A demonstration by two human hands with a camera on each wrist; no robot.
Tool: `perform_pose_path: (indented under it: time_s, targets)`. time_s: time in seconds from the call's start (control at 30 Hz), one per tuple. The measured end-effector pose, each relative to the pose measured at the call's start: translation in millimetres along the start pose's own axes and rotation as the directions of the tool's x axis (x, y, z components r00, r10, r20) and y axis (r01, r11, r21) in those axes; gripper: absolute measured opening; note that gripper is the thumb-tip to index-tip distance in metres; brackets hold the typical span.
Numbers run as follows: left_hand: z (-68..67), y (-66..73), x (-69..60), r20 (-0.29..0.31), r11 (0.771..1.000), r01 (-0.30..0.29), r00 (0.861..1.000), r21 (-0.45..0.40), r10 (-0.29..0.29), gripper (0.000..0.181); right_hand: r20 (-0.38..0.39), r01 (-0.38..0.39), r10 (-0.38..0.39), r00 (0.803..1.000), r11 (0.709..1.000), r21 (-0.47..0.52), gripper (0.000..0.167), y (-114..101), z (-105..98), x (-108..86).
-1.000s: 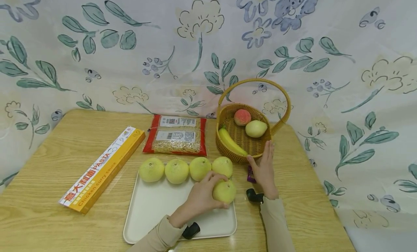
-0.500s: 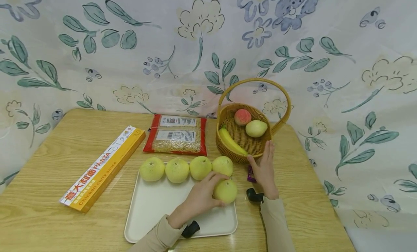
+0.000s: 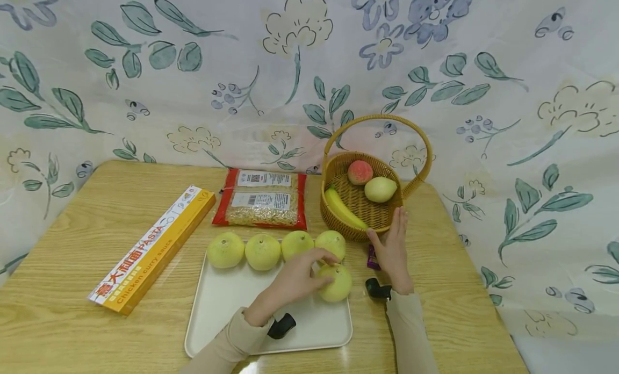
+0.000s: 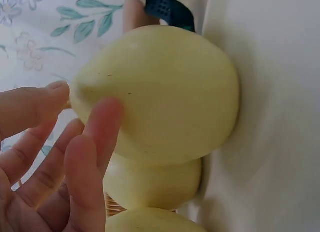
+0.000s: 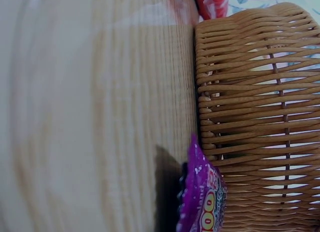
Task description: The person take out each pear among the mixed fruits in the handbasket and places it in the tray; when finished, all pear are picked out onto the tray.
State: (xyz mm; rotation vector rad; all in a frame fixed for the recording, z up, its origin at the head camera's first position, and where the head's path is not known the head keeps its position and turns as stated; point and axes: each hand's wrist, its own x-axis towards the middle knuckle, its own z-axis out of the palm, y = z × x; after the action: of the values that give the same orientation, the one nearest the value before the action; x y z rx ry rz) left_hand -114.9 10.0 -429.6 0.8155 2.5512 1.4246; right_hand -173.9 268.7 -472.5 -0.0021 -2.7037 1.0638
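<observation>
At the front right of a white tray [image 3: 232, 315] sits a yellow-green pear [image 3: 338, 288]. My left hand [image 3: 295, 280] is beside and above it, fingers loosely bent and spread. In the left wrist view, one fingertip overlaps the pear [image 4: 175, 92] near its stem; whether it touches, I cannot tell. Several more pears [image 3: 263, 253] line the tray's far edge. Straight-fingered, my right hand [image 3: 394, 253] lies by the front right of the wicker basket [image 3: 338, 226]; contact with the basket is unclear. A small purple packet [image 5: 205, 197] is on the table near the basket.
Inside the basket are a banana [image 3: 344, 210], a peach [image 3: 360, 172] and a pale yellow fruit [image 3: 380, 189]. Behind the tray lies a red-edged bag [image 3: 261, 199]. A long pasta box [image 3: 152, 250] lies at the left. A floral cloth [image 3: 193, 105] hangs behind the table.
My left hand has loosened its grip on the front pear and drawn slightly back to the left. That pear has moved slightly right. My right hand has stayed in place.
</observation>
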Motion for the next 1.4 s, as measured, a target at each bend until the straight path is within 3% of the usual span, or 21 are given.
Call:
perform_pose_path:
  time_s: [0.27, 0.47, 0.77, 1.03, 1.4]
  targets:
    - [-9.0, 13.6, 18.6, 0.003, 0.998, -0.012, 1.0, -0.069, 0.012, 0.024, 0.004, 0.005, -0.005, 1.0, 1.0, 0.005, 0.091, -1.7, -0.9, -0.6]
    - [-13.4, 25.8, 44.5, -0.005, 0.991, -0.029, 1.0, -0.132, 0.028, 0.021, -0.007, 0.018, -0.018, 1.0, 1.0, 0.002, 0.091, -0.6, -0.5, -0.1]
    - [-13.5, 37.2, 92.1, 0.003, 0.993, -0.038, 0.999, -0.112, 0.038, 0.028, 0.008, 0.019, -0.019, 1.0, 1.0, -0.007, 0.092, 1.8, 0.1, 0.7]
    - [-12.9, 35.2, 133.1, -0.032, 0.996, -0.018, 0.999, -0.085, 0.015, 0.037, 0.008, 0.023, -0.023, 1.0, 1.0, -0.004, 0.092, 1.0, 1.0, 0.4]
    - [-11.6, 38.2, 171.8, -0.083, 0.999, -0.018, 0.996, -0.029, 0.016, 0.051, -0.003, 0.001, -0.001, 1.0, 1.0, -0.004, 0.092, 1.6, 0.6, 1.5]
